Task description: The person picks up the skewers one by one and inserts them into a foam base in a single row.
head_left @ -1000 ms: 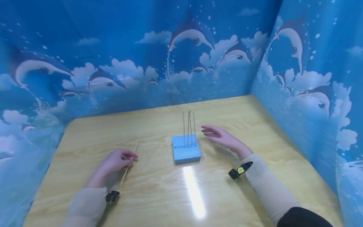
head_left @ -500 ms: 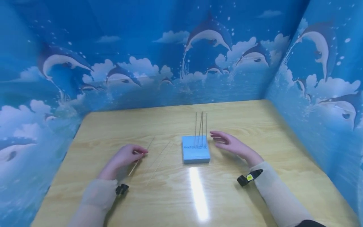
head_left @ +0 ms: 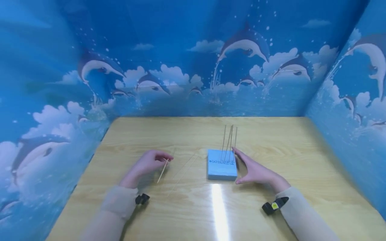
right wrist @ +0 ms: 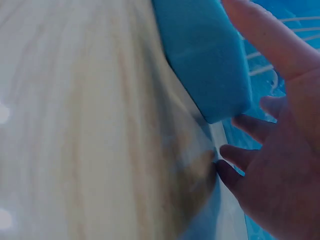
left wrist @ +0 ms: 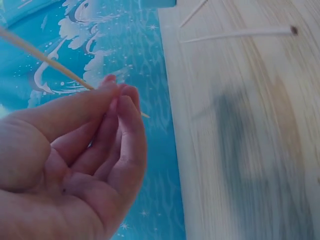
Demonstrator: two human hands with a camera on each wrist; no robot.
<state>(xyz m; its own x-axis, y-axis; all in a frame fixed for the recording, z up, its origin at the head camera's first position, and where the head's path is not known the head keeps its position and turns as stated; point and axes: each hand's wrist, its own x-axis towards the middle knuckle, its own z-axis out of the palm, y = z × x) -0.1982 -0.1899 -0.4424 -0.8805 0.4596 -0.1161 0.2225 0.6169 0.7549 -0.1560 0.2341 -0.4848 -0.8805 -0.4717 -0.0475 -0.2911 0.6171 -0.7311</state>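
My left hand (head_left: pixel 147 165) pinches a thin wooden skewer (head_left: pixel 162 172) between thumb and fingertips, raised over the table. In the left wrist view the skewer (left wrist: pixel 55 64) runs in from the upper left, and its pointed tip pokes out beyond the fingers. A light-blue foam block (head_left: pixel 221 172) lies to the right, with several upright skewers (head_left: pixel 223 140) stuck into its top. My right hand (head_left: pixel 257 172) is at the block's right side, thumb near the front corner and fingers stretched toward the back. The right wrist view has the extended fingers close beside the block (right wrist: pixel 210 65).
Loose skewers (head_left: pixel 184 165) lie on the wooden table (head_left: pixel 187 214) between my left hand and the block. A dolphin-print curtain (head_left: pixel 169 50) hangs behind and at both sides. Light reflects in a bright strip in front of the block.
My left hand has lifted the skewer and changed its tilt. The right hand has come up to the block, its thumb and fingers spreading. The head view has swung left.
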